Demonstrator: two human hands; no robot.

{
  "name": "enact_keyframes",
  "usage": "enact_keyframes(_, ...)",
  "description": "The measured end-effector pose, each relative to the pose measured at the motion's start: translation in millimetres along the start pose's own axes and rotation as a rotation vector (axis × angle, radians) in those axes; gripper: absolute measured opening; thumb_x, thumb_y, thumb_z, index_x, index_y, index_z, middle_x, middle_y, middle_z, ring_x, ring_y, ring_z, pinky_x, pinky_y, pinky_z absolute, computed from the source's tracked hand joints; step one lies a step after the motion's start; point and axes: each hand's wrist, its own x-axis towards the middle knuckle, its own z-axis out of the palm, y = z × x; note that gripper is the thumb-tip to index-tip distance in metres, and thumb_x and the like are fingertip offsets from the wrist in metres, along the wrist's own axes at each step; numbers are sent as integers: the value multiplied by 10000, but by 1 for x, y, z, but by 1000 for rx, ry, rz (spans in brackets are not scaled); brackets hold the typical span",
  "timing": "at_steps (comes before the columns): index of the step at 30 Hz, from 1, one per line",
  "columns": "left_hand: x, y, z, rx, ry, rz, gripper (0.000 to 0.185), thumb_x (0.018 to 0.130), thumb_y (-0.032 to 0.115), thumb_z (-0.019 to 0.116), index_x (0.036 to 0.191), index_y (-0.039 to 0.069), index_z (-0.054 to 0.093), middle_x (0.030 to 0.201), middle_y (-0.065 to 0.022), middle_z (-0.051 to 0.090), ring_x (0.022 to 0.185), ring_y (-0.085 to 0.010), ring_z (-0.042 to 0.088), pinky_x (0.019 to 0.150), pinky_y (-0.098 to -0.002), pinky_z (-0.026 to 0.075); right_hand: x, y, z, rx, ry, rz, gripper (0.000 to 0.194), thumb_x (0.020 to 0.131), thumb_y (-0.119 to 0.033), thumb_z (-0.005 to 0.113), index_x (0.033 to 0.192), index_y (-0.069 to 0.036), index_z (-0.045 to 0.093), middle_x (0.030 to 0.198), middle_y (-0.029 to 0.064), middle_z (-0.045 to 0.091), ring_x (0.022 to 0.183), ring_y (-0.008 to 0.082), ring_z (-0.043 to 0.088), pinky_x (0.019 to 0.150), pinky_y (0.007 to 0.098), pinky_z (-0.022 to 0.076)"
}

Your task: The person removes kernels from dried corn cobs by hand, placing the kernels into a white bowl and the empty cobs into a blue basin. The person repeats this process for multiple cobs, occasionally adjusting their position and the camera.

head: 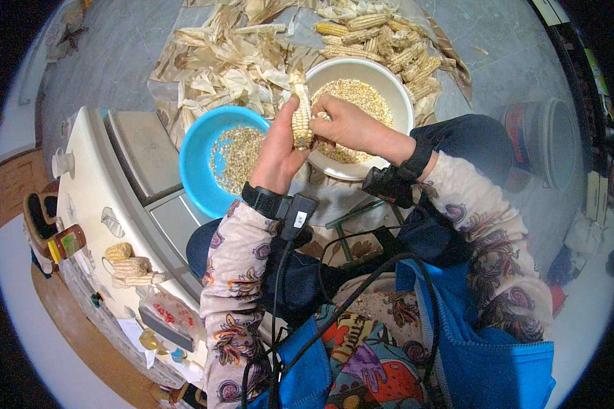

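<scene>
My left hand (282, 148) is closed around a dried ear of corn (301, 113), held upright with its thumb along the side. My right hand (342, 122) is beside the ear, thumb and forefinger pinched together at what look like loose pale kernels. Behind and below the right hand is a white basin (407, 97) holding many kernels. A blue plastic basin (190, 168), partly covered by my left hand, holds more kernels or bits. Dried husks (225, 71) are heaped beyond the blue basin. Husked ears of corn (399, 46) lie piled beyond the white one.
A patterned cloth (455, 76) lies under the heaps. A cabinet (94, 174) at the left carries a cup, several corn ears and a bag with red things. A grey bucket (550, 143) stands at the right. Black cables (348, 301) cross my lap.
</scene>
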Motion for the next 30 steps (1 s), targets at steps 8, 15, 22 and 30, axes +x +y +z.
enact_keyframes(8, 1, -5, 3, 44, 33, 29, 360, 896, 358, 430, 1074, 56, 511, 923, -71, 603, 786, -183, 595, 627, -333, 496, 5, 12, 7, -138, 118, -30, 250, 764, -196, 448, 716, 17, 569, 584, 139, 594, 510, 222, 600, 521, 351, 485)
enact_keyframes(15, 7, 12, -15, -30, -192, -157, 363, 890, 415, 421, 955, 91, 573, 784, -50, 627, 693, -168, 609, 559, -281, 500, 7, 0, -6, 361, -139, 161, 143, 858, -136, 432, 878, -12, 500, 632, 45, 523, 496, 110, 490, 467, 226, 417)
enact_keyframes(22, 3, 7, -9, -2, -73, -126, 370, 875, 421, 456, 1038, 101, 544, 827, -52, 623, 682, -181, 613, 579, -312, 526, -2, -11, -5, 112, -94, 115, 216, 863, -225, 549, 854, -17, 492, 640, 38, 549, 513, 85, 498, 467, 214, 397)
enact_keyframes(30, 10, 10, -22, -139, -213, -217, 349, 890, 384, 449, 1034, 83, 549, 867, -96, 622, 731, -231, 610, 655, -392, 529, 4, -1, -3, 121, -92, 82, 198, 885, -211, 499, 849, -17, 485, 631, 35, 546, 491, 89, 490, 464, 215, 396)
